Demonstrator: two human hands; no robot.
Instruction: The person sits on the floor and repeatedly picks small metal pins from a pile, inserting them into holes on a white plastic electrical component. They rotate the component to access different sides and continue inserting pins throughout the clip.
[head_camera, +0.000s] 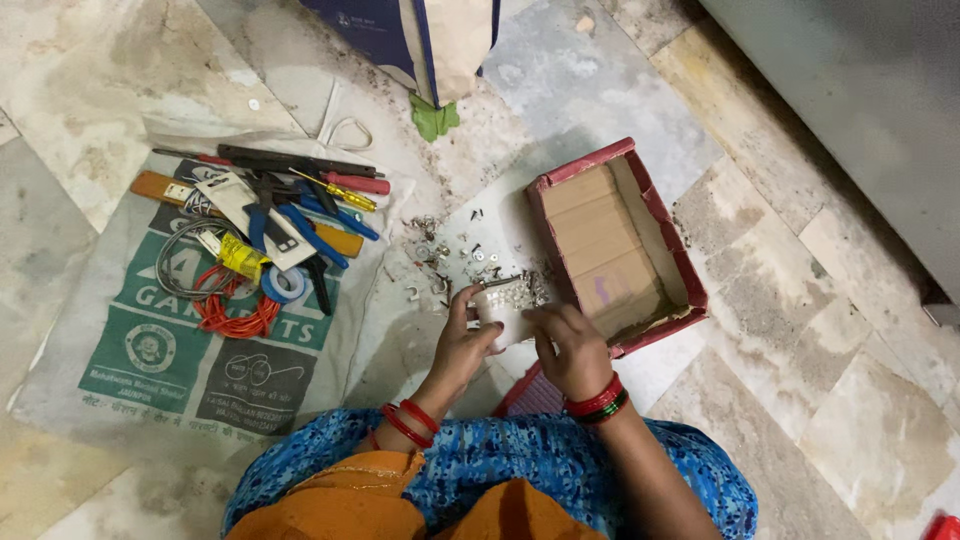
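Observation:
Both my hands hold a small white container (503, 303) above the floor. My left hand (462, 345) grips its left side with the thumb up along the wall. My right hand (572, 350) closes on its right side. Small metal bits show at the container's top. Just beyond it, several screws and washers (462, 252) lie scattered on a white sheet. An empty red cardboard box (615, 245) with a brown inside sits right of my hands.
A printed sack (150, 340) on the left carries pliers, screwdrivers (345, 183), a red wire coil (235, 315), tape and a yellow tag. A blue and white bag (420, 40) stands at the top. A grey wall runs along the upper right. A red woven piece (530, 395) lies under my wrists.

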